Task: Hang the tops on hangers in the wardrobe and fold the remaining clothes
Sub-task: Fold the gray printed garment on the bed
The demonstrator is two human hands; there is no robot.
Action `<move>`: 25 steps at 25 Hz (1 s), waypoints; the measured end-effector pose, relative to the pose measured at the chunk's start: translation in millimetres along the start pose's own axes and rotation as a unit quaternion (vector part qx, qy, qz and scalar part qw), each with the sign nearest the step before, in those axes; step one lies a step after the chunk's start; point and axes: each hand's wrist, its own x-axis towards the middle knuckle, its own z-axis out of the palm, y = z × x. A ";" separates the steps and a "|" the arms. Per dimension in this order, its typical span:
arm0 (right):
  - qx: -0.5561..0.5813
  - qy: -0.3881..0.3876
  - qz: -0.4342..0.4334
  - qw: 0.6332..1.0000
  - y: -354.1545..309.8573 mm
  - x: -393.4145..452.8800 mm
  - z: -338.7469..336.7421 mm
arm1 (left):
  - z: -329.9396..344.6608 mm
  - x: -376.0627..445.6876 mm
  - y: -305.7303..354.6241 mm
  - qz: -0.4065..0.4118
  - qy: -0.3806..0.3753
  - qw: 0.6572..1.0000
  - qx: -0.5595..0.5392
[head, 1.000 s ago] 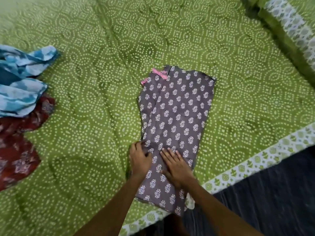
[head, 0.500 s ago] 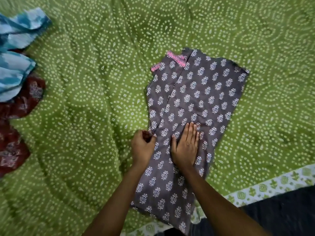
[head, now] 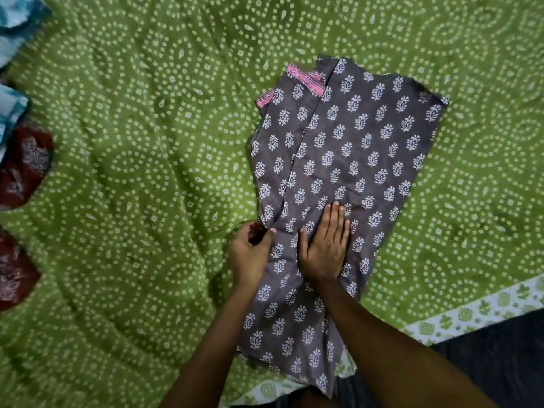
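Note:
A grey garment with white flower print and pink trim (head: 350,148) lies lengthwise on the green bedsheet (head: 141,187), folded along its length. My left hand (head: 250,251) pinches the garment's left edge at about mid-length, thumb on top. Just to its right, my right hand (head: 325,242) presses flat on the cloth, fingers straight and together. The garment's near end hangs over the bed's front edge between my forearms.
At the far left edge lie a dark red printed cloth (head: 23,166) and a blue-and-white cloth (head: 11,104). The sheet's white border (head: 477,313) marks the bed's front edge at lower right, with dark floor (head: 506,354) beyond it.
Both hands have slid up the garment from its lower part to mid-length. The left hand went from lying on the cloth to pinching its edge. The view moved closer.

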 end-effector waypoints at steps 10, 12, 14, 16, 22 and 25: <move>-0.017 0.001 -0.007 1.000 1.3 -0.6 1.4 | 8.8 19.5 41.1 -0.234 -0.221 0.921 -0.218; -0.013 0.002 -0.005 1.000 1.5 -0.5 1.5 | -2.2 38.6 49.4 -0.244 -0.273 0.872 -0.325; -0.012 0.007 -0.004 1.000 1.1 -1.0 1.3 | -15.6 60.3 55.1 -0.214 -0.279 0.860 -0.370; -0.011 0.012 0.000 1.000 0.4 -1.4 0.6 | -29.9 71.8 58.5 -0.174 -0.268 0.855 -0.409; -0.008 0.025 -0.004 1.000 -0.6 -1.1 2.8 | -100.1 101.8 42.5 -0.059 -0.172 0.801 -0.571; -0.002 0.031 0.004 1.000 -0.2 -0.1 2.7 | -137.5 112.3 37.3 -0.007 -0.101 0.864 -0.493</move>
